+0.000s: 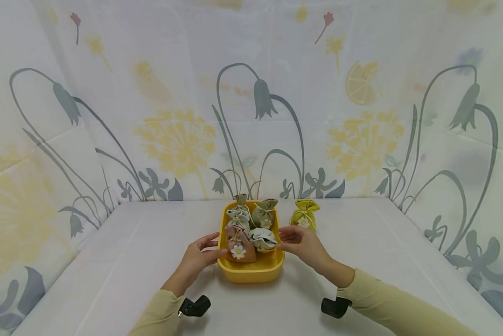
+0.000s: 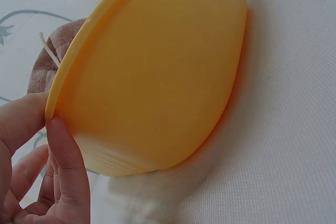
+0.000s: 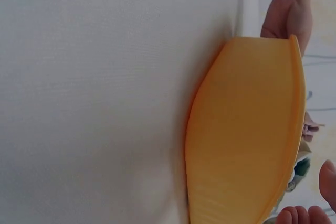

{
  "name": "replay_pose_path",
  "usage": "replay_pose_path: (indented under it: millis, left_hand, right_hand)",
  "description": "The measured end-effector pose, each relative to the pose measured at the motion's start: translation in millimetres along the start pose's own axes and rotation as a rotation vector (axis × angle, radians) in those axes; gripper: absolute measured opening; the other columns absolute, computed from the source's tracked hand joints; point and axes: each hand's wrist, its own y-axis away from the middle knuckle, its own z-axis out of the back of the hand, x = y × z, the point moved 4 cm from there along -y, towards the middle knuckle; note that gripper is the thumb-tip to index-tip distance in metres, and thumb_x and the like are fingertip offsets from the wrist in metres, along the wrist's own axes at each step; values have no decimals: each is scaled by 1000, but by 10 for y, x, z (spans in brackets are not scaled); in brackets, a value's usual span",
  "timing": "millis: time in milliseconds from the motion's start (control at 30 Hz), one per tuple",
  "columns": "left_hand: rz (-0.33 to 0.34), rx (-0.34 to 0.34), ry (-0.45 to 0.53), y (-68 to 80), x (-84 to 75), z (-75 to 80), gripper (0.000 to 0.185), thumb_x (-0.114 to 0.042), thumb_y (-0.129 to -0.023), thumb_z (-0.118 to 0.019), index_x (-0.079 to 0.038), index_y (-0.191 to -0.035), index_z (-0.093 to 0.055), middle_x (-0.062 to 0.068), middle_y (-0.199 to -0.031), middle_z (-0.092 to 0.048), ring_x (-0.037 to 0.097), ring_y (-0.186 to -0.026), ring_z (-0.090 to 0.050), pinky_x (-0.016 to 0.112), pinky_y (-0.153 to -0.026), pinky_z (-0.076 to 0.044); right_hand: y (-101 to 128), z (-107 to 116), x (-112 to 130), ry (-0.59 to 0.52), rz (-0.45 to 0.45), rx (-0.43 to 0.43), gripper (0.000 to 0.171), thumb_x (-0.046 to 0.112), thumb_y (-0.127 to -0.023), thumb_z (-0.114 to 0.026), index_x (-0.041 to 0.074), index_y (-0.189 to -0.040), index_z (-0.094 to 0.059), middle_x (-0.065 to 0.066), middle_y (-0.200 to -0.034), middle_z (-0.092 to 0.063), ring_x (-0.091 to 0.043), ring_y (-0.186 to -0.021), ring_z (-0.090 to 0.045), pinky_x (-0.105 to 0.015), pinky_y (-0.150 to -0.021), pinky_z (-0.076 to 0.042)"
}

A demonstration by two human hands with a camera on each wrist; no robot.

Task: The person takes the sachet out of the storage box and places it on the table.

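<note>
A yellow plastic tub (image 1: 251,276) stands in front of me with several small drawstring pouches inside. At its front left is a pink-brown pouch (image 1: 246,255) with a white flower; a pale blue pouch (image 1: 263,237) lies beside it. Behind them are another pale pouch (image 1: 237,219), a grey-green pouch (image 1: 263,214) and an olive pouch (image 1: 241,201). My left hand (image 1: 194,261) pinches the tub's left rim between thumb and finger, plain in the left wrist view. My right hand (image 1: 305,247) is at the right rim, fingers bent loosely; in the right wrist view thumb and fingertips stand apart.
A lime-green pouch (image 1: 303,210) with a white flower stands on the white table (image 1: 150,224), right of the tub and just behind my right hand. A flower-printed curtain (image 1: 276,140) hangs along the back and both sides.
</note>
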Motion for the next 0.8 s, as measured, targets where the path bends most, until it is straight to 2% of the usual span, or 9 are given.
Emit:
replay_pose_path:
  millis: [167, 300, 467, 633, 800]
  left_hand:
    - [2, -2, 6, -8, 7, -1, 62, -18, -77, -77, -6, -132, -51, 15, -116, -53, 21, -91, -61, 34, -79, -54]
    - [3, 0, 8, -10, 9, -1, 63, -19, -77, -77, -6, -132, -51, 15, -116, -53, 21, -91, -61, 34, -79, -54]
    - [-1, 0, 7, -5, 8, 4, 64, -20, -76, -78, -6, -132, -51, 15, -116, -53, 21, -92, -60, 34, -79, -54]
    - [-2, 3, 4, 2, 4, 5, 64, -20, -76, -78, -6, -132, -51, 15, -116, -53, 21, -93, -60, 34, -79, -54]
    - [-2, 6, 1, 5, -4, 2, 64, -21, -76, -78, -6, -132, -51, 15, -116, -53, 21, -93, -60, 34, -80, -54]
  right_hand:
    - [-34, -96, 31, 14, 17, 32, 39, 6, -77, -75, -8, -111, -60, -17, -103, -63, -25, -91, -62, -29, -78, -53]
    - [-61, -162, 53, 60, 16, 49, 40, 10, -76, -77, -4, -110, -63, -12, -103, -64, -25, -92, -62, -31, -80, -53]
    - [-107, -211, 67, 117, 24, 72, 42, 10, -75, -78, -2, -112, -64, -11, -106, -64, -26, -96, -62, -33, -82, -53]
    - [-164, -257, 80, 151, 46, 108, 38, 2, -78, -73, -2, -114, -63, -14, -110, -63, -28, -99, -61, -36, -84, -51]
    - [-222, -281, 99, 174, 43, 104, 29, -6, -82, -65, -2, -111, -65, -15, -111, -62, -28, -101, -60, -35, -84, -52]
